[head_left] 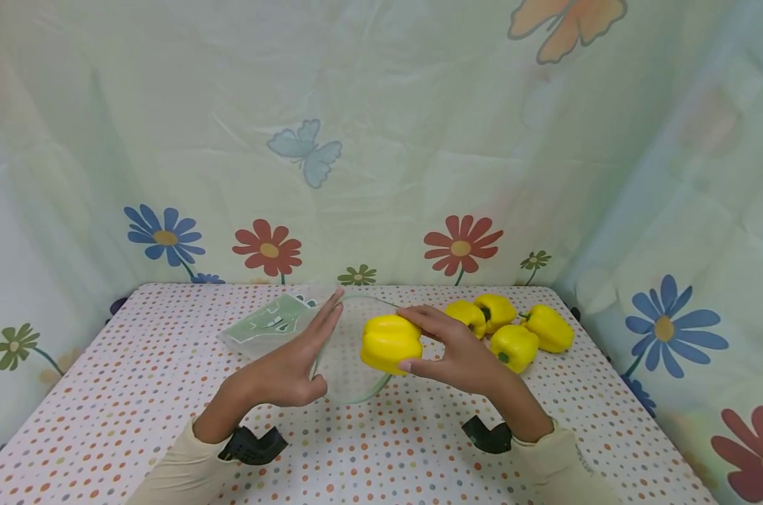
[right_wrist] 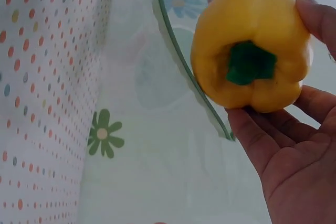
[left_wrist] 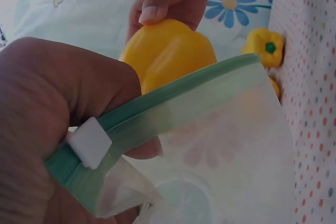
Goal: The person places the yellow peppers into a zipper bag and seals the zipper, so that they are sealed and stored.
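Note:
My left hand [head_left: 287,368] holds a clear zip bag [left_wrist: 236,140] by its green rim, next to a white slider [left_wrist: 90,142]. The bag's mouth is spread into a loop in the head view. In my right hand [head_left: 466,351] is a yellow bell pepper [head_left: 390,344], gripped between thumb and fingers. It is right at the bag's mouth and overlaps the opening in the head view. The right wrist view shows the pepper's green stem [right_wrist: 251,62] facing that camera, with the bag's green edge [right_wrist: 178,51] beside it.
Several more yellow bell peppers [head_left: 548,328] lie at the back right of the dotted table [head_left: 369,456]. A flat clear package with a green print [head_left: 271,319] lies at the back left, behind my left hand. A flowered curtain [head_left: 381,175] surrounds the table.

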Demonstrator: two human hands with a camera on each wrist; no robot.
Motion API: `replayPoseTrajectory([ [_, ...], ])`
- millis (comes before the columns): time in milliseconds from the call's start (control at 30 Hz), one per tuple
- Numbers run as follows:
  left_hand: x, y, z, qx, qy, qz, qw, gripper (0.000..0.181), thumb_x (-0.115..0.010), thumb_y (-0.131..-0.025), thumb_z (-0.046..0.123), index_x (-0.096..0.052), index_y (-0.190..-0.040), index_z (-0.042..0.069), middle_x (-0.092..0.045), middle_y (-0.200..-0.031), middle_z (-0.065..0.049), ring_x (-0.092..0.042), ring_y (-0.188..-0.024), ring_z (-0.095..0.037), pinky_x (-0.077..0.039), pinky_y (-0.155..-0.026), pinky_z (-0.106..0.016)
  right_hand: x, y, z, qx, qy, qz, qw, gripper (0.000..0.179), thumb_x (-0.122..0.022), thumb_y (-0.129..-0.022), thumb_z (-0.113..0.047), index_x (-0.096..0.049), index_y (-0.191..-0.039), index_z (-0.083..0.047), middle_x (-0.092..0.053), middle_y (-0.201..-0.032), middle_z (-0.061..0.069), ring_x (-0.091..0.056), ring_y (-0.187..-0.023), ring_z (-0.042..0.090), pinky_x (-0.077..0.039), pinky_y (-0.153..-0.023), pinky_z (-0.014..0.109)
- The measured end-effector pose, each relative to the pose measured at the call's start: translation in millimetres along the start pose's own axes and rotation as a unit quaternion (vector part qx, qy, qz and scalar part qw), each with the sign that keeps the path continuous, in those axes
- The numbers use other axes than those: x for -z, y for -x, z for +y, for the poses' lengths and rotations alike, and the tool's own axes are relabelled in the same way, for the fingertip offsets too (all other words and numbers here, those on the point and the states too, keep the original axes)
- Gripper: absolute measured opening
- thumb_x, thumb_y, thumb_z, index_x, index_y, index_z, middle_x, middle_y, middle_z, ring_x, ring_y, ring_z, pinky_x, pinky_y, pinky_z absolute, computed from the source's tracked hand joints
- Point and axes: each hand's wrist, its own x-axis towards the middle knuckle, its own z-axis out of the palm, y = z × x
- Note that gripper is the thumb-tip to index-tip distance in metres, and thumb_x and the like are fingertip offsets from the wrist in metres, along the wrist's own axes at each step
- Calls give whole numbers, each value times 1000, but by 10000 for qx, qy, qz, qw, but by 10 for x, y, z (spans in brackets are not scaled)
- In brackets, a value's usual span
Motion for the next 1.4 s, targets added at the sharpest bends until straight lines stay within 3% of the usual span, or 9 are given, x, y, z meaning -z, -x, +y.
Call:
replayPoseTrajectory([
  [267,2,15,15,-146,-55,-20,9999,103,-55,-73,-2,6,-155,6,21,-160,4,0,-147,-16,-34,-108,-44,-160,-130,30,134,229,-68,9996,69,-77,-83,-28,-49,-143,-10,-50,-140,4,-56,-114,17,-49,-93,36],
  [433,13,19,23,-174,-27,12,9998,102,-54,-73,-2,6,-155,6,20,-160,1,-1,-147,-17,-36,-106,-44,-234,-169,7,-248,690,61,9973,70,-78,-82,-26,-49,-142,-5,-52,-137,9,-57,-107,20,-52,-87,38],
  [600,-16,-4,27,-64,103,-192,9997,103,-54,-74,-2,9,-155,8,25,-159,6,0,-147,-16,-40,-103,-41,-308,-202,-17,-628,1036,251,9923,69,-78,-82,-27,-50,-141,-4,-55,-131,9,-57,-101,20,-53,-80,37],
  [767,-33,-24,34,-36,108,-297,9995,103,-52,-74,-2,11,-154,9,26,-158,6,-3,-147,-17,-44,-96,-35,-363,-235,-24,-778,801,192,9936,68,-77,-83,-24,-49,-141,-3,-54,-132,9,-56,-105,22,-52,-83,41],
  [967,-27,-14,37,-55,19,-324,9995,103,-54,-74,-3,9,-155,7,24,-159,3,-4,-147,-18,-41,-102,-37,-428,-267,-14,-910,716,-108,9932,68,-77,-83,-21,-49,-141,-2,-51,-135,13,-54,-113,25,-49,-92,44],
  [1067,-10,-8,34,-38,-11,-315,9995,103,-55,-74,-5,7,-155,7,22,-160,1,-6,-147,-19,-44,-99,-34,-453,-296,-11,-1013,798,-199,9914,68,-77,-84,-20,-48,-141,1,-50,-137,16,-53,-116,28,-47,-95,45],
  [1167,14,-1,27,11,-17,-269,9996,101,-54,-74,-4,5,-155,6,23,-160,4,-7,-146,-19,-49,-87,-28,-478,-337,0,-1127,893,-248,9893,68,-75,-85,-21,-47,-141,3,-50,-139,17,-53,-118,29,-46,-96,44],
  [1267,29,4,9,31,-50,-214,9998,100,-53,-74,-4,5,-155,5,23,-159,8,-7,-146,-19,-50,-85,-28,-505,-371,4,-1262,943,-250,9872,67,-75,-85,-22,-47,-141,3,-49,-141,15,-52,-119,29,-46,-96,43],
  [1400,40,13,-1,73,-48,-191,9998,101,-53,-74,-3,5,-155,7,23,-159,9,-6,-147,-18,-46,-96,-36,-532,-384,-4,-1383,959,-172,9856,68,-75,-85,-23,-48,-141,2,-49,-141,14,-53,-118,27,-46,-96,43],
])
